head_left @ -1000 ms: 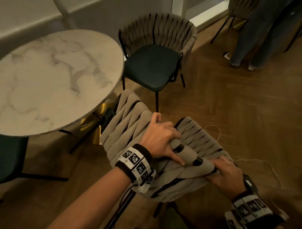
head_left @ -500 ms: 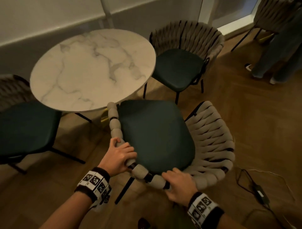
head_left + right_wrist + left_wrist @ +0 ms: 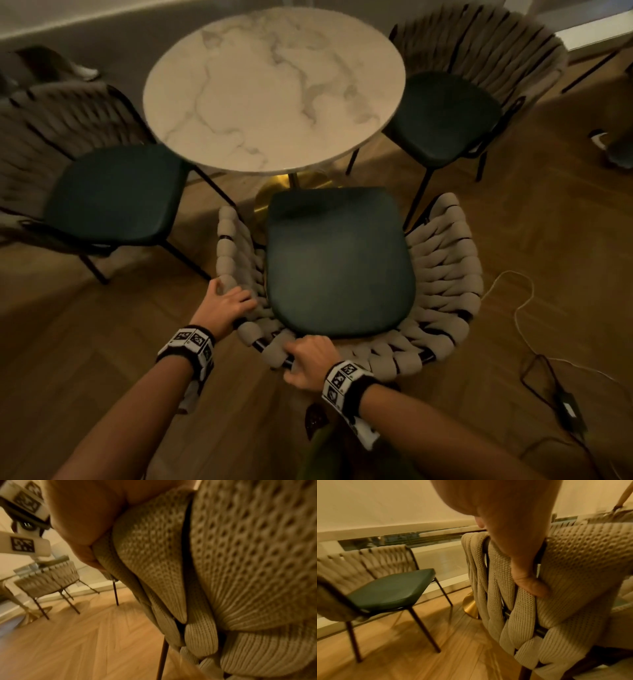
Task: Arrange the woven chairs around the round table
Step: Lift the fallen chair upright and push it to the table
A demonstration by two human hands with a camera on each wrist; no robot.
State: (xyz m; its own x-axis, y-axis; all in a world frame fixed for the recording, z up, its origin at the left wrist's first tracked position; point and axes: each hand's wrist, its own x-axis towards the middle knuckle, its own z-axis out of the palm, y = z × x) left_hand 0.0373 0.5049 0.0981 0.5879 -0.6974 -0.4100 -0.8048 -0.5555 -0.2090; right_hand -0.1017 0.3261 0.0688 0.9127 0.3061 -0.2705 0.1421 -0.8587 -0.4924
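A round marble table (image 3: 274, 85) stands on a gold base. Three woven chairs with dark green seats surround it. The near chair (image 3: 339, 263) faces the table, its seat front just under the table edge. My left hand (image 3: 229, 305) grips the top rail of its beige woven back at the left. My right hand (image 3: 308, 359) grips the same rail lower down, near the middle. In the left wrist view my thumb (image 3: 527, 584) presses the knitted weave (image 3: 573, 574). The weave (image 3: 240, 561) fills the right wrist view. A second chair (image 3: 113, 192) stands left, a third chair (image 3: 445, 116) right.
The floor is herringbone wood. A white cable (image 3: 520, 308) and a black power adapter (image 3: 568, 407) lie on the floor to the right of the near chair. A person's shoe (image 3: 599, 140) shows at the right edge. A wall runs behind the table.
The near chair has swung round from showing its back to facing the table, and has moved closer to it. Both hands keep their grip on its back rail.
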